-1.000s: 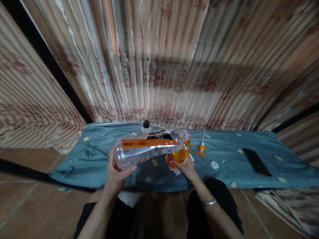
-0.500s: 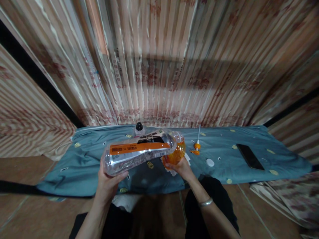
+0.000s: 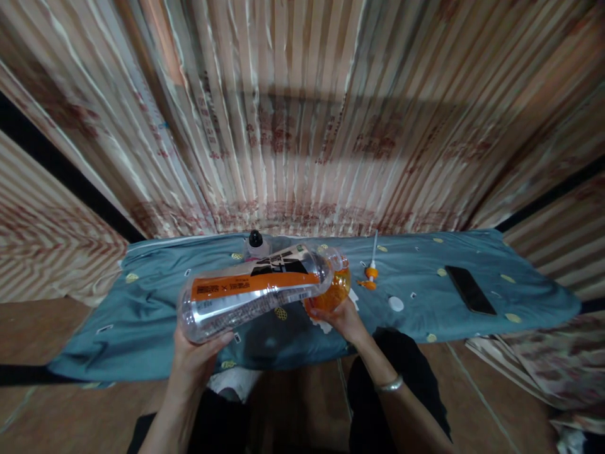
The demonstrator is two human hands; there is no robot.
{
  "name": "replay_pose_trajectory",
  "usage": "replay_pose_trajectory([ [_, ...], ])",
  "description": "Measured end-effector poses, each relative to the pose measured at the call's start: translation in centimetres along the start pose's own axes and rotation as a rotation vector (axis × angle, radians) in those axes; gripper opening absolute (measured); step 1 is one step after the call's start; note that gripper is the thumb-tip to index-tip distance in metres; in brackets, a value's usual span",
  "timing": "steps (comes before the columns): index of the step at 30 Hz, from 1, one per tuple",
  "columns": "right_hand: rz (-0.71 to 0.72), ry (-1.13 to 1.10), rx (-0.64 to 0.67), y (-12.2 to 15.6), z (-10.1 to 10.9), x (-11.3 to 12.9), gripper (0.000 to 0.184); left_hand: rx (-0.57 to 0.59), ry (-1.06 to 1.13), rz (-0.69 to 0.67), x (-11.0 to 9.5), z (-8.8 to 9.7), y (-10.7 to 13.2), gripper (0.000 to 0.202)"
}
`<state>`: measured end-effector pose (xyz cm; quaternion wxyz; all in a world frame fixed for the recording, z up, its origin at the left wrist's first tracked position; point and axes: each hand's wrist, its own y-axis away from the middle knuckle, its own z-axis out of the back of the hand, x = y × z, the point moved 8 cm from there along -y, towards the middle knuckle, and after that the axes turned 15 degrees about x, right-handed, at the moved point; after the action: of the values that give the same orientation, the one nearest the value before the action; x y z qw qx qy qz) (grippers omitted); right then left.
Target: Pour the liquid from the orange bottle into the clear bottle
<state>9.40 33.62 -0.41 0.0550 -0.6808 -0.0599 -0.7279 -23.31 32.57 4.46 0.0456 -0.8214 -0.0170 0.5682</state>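
Note:
My left hand [image 3: 196, 353] grips the base of a large clear plastic bottle [image 3: 255, 290] with an orange and silver label. The bottle lies nearly on its side in the air, its neck end toward the right. My right hand [image 3: 343, 318] is wrapped round a smaller bottle [image 3: 338, 287] of orange colour, held against the neck of the large one. The two mouths meet or overlap; whether liquid passes between them I cannot make out. Behind the smaller bottle, an orange pump dispenser top [image 3: 372, 274] with a pale tube lies on the cloth.
A blue-green patterned cloth [image 3: 142, 328] covers the low surface. A black-capped clear bottle [image 3: 255, 243] stands behind the large one. To the right are a white round disc [image 3: 396, 304] and a black phone [image 3: 470, 290]. Striped curtains [image 3: 302, 157] hang close behind.
The large bottle's base has shifted a little left and down with my left hand. My right hand keeps the smaller bottle at its neck. The whole view has shifted slightly.

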Motion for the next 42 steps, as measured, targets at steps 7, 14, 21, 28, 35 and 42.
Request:
replay_pose_trajectory([
  [7,-0.023,0.039,-0.005,0.1,0.0,0.2,0.053,0.035,0.016,0.01,0.4,0.0,-0.3,0.08],
  [14,-0.028,0.014,-0.011,0.1,0.2,-0.8,0.06,0.03,0.013,0.035,0.7,0.4,-0.4,0.08],
  [21,-0.024,-0.045,0.031,0.0,-0.1,-0.6,0.054,0.013,0.015,0.029,0.6,0.2,0.1,0.081],
  [28,-0.036,0.029,-0.018,0.1,0.5,-1.4,0.057,-0.015,0.019,-0.002,0.0,-0.6,0.4,0.082],
  [35,-0.012,0.011,-0.002,0.1,0.2,-0.7,0.051,0.004,0.025,-0.01,0.3,0.0,0.0,0.081],
  [42,-0.019,0.025,-0.032,0.2,0.4,-0.7,0.054,-0.011,0.004,-0.009,0.1,-0.4,0.3,0.076],
])
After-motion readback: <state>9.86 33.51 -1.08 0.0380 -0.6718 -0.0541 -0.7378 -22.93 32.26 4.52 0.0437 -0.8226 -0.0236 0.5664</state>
